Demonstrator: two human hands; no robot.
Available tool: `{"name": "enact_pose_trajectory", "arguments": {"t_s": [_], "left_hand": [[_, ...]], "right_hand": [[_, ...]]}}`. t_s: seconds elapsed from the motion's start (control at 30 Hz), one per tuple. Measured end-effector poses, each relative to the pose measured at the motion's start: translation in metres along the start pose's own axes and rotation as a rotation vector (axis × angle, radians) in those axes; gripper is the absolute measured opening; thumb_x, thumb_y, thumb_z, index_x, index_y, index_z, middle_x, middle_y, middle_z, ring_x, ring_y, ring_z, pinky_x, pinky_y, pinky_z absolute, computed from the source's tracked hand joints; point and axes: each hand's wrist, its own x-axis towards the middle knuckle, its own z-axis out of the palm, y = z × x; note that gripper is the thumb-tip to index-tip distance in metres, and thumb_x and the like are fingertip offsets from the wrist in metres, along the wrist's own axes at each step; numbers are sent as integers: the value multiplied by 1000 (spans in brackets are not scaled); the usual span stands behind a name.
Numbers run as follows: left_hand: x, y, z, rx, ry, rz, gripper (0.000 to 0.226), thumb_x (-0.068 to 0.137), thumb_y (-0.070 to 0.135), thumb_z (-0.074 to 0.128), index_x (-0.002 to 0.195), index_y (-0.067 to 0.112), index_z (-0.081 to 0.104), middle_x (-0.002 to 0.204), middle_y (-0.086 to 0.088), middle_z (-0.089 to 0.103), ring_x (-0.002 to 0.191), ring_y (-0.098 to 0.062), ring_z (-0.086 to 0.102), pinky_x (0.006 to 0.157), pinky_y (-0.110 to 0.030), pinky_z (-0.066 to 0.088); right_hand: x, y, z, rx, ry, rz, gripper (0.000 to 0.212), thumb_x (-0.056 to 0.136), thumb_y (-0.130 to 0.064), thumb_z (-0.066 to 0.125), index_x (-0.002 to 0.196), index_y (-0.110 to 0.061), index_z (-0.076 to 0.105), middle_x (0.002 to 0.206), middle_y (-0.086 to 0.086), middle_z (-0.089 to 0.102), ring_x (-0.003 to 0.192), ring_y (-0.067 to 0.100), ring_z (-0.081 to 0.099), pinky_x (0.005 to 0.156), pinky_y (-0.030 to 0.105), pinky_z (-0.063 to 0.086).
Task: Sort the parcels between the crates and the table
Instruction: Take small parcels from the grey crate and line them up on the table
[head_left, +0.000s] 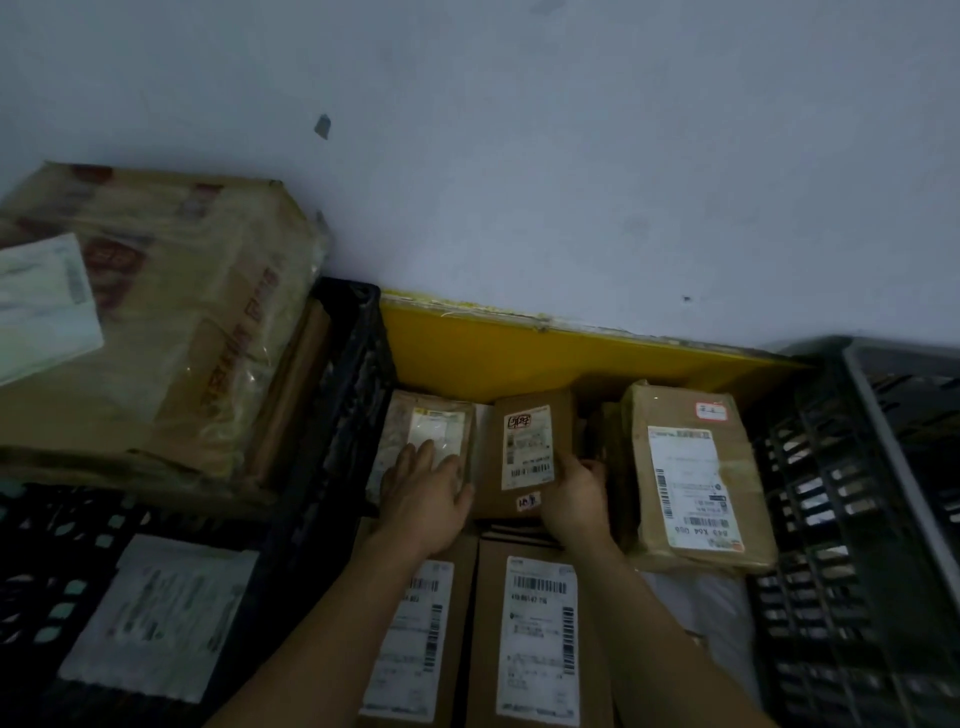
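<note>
The left hand (423, 491) lies flat, fingers straight, on a small parcel wrapped in shiny clear tape with a white label (431, 441). The right hand (574, 499) holds the lower right corner of a small brown cardboard box with a long white label (524, 452); its fingers curl round the box's edge. This box sits between the two hands, on the yellow counter (519, 348).

To the right of the right hand, just beside it, lies a bigger, crinkly brown box with a pink sticker (691, 467). Under both arms lie two flat brown boxes with barcode labels (537, 639), side by side. Left of the left hand stands a black plastic crate with holes in its walls (343, 395), with a large taped cardboard box (171, 317) on top. Far to the right is a dark grey plastic crate (852, 519).

I think the small box could slip, because only one corner is held and cardboard is smooth. The parcels are packed close, so lifting one may drag or tip the next. The taped parcel looks slick, so a flat hand may slide off it. The light is dim, so a label could be read wrong and a parcel sent to the wrong place.
</note>
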Motion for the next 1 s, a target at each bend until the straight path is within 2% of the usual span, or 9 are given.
{"name": "enact_pose_trajectory", "arguments": {"t_s": [0.13, 0.23, 0.3, 0.47, 0.6, 0.67, 0.8, 0.93, 1.0], "left_hand": [[1, -3, 5, 30, -23, -15, 61, 108, 57, 40, 162, 27, 38, 178, -7, 11, 164, -32, 2, 130, -52, 17], [2, -3, 5, 37, -24, -8, 62, 108, 56, 40, 163, 27, 35, 178, -8, 9, 164, -32, 2, 130, -52, 16], [3, -4, 6, 49, -12, 0, 61, 109, 55, 39, 163, 27, 35, 178, -9, 11, 164, -33, 3, 130, -52, 16], [0, 2, 0, 11, 34, 7, 66, 110, 51, 39, 168, 25, 22, 177, -10, 14, 163, -32, 9, 130, -52, 16], [-7, 20, -6, -6, 114, 68, 72, 110, 52, 38, 170, 24, 13, 176, -11, 19, 161, -32, 16, 130, -51, 18], [-13, 33, -9, -39, 135, 99, 72, 110, 53, 38, 171, 24, 12, 176, -9, 20, 161, -31, 17, 130, -51, 19], [-19, 62, -10, -126, 201, 190, 67, 109, 52, 45, 166, 25, 26, 171, -5, 31, 156, -29, 28, 124, -52, 32], [-27, 98, -3, -252, 215, 282, 62, 109, 48, 48, 162, 19, 36, 165, -4, 42, 150, -26, 38, 120, -48, 39], [-34, 117, 2, -298, 164, 282, 66, 109, 51, 47, 165, 19, 32, 169, -5, 37, 154, -26, 35, 123, -49, 37]], "right_hand": [[21, 5, 9, -70, -119, 100, 53, 107, -17, 59, 157, -30, 48, 160, 12, 38, 139, 36, 54, 114, 49, 51], [34, 10, 15, -88, -187, 128, 34, 108, -16, 57, 141, -21, 61, 144, 10, 60, 125, 28, 65, 103, 43, 58], [34, 11, 17, -113, -198, 130, 28, 109, -22, 56, 136, -18, 64, 140, 10, 65, 121, 26, 66, 96, 37, 57], [20, 3, 10, -137, -185, -53, 54, 111, -23, 56, 164, -23, 44, 158, 6, 55, 141, 27, 57, 107, 37, 54], [1, -4, -3, -188, -20, -329, 51, 109, -24, 57, 159, -18, 53, 155, 8, 58, 140, 28, 56, 112, 45, 54], [-14, -7, -16, -170, 79, -442, 49, 107, -20, 58, 156, -14, 57, 152, 8, 60, 140, 28, 55, 113, 41, 51], [-43, -8, -54, -72, 280, -582, 41, 104, -14, 61, 145, -11, 66, 143, 8, 68, 133, 26, 61, 112, 39, 50], [-56, 12, -93, -66, 514, -533, 47, 100, -13, 68, 147, -7, 63, 150, 16, 62, 136, 37, 58, 111, 49, 52], [-60, 34, -108, -112, 552, -387, 60, 101, -24, 69, 157, -10, 51, 159, 18, 52, 143, 39, 51, 112, 53, 51]]}}
